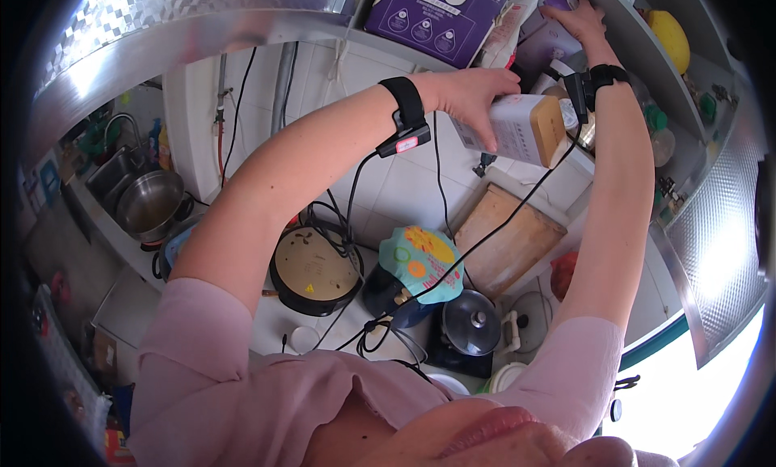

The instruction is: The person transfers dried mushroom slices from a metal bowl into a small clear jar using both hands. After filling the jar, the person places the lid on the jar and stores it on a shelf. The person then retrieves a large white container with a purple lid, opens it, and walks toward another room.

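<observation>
My left hand (474, 103) grips a white box-shaped container (512, 127) with a tan lid, thumb on its near side. The container is tilted on its side at the open edge of a wall cabinet, and small print covers its face. Higher up and to the right, my right hand (579, 24) is around the top of a light purple package (550, 37) inside the cabinet; some of its fingers are hidden. A purple milk carton box (436, 21) and a white-and-red plastic bag (510, 30) stand beside that package.
Jars crowd the cabinet under my right wrist, near a grey shelf board (645, 48). Black cables hang from both wrist straps across the counter. Below are a round electric pan (316, 270), a cloth-covered pot (421, 261), a lidded pot (471, 321) and a cutting board (506, 236).
</observation>
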Action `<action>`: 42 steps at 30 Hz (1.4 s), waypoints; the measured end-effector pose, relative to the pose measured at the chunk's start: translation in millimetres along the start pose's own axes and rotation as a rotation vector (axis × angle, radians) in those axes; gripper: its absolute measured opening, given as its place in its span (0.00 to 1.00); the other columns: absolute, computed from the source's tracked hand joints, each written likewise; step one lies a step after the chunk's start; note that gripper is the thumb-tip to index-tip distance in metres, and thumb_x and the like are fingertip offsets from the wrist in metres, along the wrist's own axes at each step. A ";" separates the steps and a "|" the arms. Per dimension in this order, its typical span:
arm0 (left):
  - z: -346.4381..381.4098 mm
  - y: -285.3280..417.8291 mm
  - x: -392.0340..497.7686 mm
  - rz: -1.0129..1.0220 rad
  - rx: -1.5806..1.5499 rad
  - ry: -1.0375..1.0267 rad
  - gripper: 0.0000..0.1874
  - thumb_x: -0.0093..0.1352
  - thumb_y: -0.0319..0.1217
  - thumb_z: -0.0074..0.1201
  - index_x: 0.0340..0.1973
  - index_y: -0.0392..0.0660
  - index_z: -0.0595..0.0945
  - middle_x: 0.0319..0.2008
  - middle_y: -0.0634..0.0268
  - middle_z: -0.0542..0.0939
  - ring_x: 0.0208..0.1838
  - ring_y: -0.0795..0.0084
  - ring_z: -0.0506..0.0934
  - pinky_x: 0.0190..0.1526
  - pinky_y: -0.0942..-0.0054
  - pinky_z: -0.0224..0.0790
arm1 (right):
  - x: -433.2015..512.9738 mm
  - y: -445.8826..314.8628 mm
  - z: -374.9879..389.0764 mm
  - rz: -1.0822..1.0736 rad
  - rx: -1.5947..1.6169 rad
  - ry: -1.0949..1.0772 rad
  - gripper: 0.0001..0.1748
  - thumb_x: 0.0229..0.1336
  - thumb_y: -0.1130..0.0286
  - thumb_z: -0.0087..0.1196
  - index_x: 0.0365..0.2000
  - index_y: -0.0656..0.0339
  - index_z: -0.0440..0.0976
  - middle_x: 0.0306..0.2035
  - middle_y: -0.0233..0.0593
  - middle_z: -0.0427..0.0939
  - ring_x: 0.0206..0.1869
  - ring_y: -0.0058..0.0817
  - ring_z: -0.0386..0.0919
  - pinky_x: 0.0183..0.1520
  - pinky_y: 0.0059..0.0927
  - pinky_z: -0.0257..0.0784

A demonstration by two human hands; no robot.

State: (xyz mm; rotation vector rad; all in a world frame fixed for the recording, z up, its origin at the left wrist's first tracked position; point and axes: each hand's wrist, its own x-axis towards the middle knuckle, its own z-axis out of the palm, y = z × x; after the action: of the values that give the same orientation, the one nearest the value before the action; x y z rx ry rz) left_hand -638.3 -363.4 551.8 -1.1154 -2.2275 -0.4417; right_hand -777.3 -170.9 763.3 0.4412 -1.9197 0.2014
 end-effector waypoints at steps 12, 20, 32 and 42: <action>11.8 -1.6 0.3 0.009 -0.072 0.092 0.49 0.41 0.42 0.79 0.58 0.37 0.78 0.72 0.47 0.65 0.74 0.54 0.65 0.69 0.61 0.63 | -92.3 -37.4 -74.9 -0.044 0.012 0.318 0.62 0.32 0.48 0.75 0.70 0.49 0.58 0.70 0.53 0.57 0.70 0.59 0.58 0.66 0.63 0.61; 18.8 -6.8 -4.6 0.143 -0.093 0.172 0.43 0.41 0.38 0.79 0.52 0.40 0.79 0.70 0.53 0.67 0.72 0.56 0.67 0.69 0.60 0.63 | -127.0 -46.0 -119.2 -0.182 0.117 0.478 0.59 0.31 0.53 0.76 0.67 0.53 0.62 0.64 0.51 0.63 0.67 0.53 0.62 0.65 0.57 0.64; 36.2 20.7 -48.4 0.194 -0.309 0.353 0.41 0.47 0.29 0.79 0.56 0.45 0.76 0.64 0.63 0.73 0.64 0.66 0.73 0.67 0.64 0.66 | -155.9 -20.6 -150.4 -0.159 0.402 0.740 0.54 0.36 0.66 0.76 0.67 0.55 0.63 0.61 0.54 0.63 0.66 0.51 0.64 0.67 0.46 0.64; 7.7 63.0 -9.4 -0.217 -0.933 0.622 0.36 0.54 0.27 0.73 0.59 0.39 0.76 0.56 0.54 0.80 0.57 0.61 0.80 0.58 0.64 0.73 | -217.8 7.0 -238.2 -0.079 0.516 0.867 0.49 0.50 0.62 0.72 0.69 0.61 0.60 0.65 0.55 0.63 0.69 0.47 0.62 0.70 0.42 0.59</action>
State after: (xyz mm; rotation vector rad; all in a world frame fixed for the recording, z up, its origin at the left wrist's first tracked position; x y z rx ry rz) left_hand -586.0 -327.7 541.5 -0.9346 -1.5612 -1.7682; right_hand -504.1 -37.6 654.4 0.6367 -0.9813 0.7173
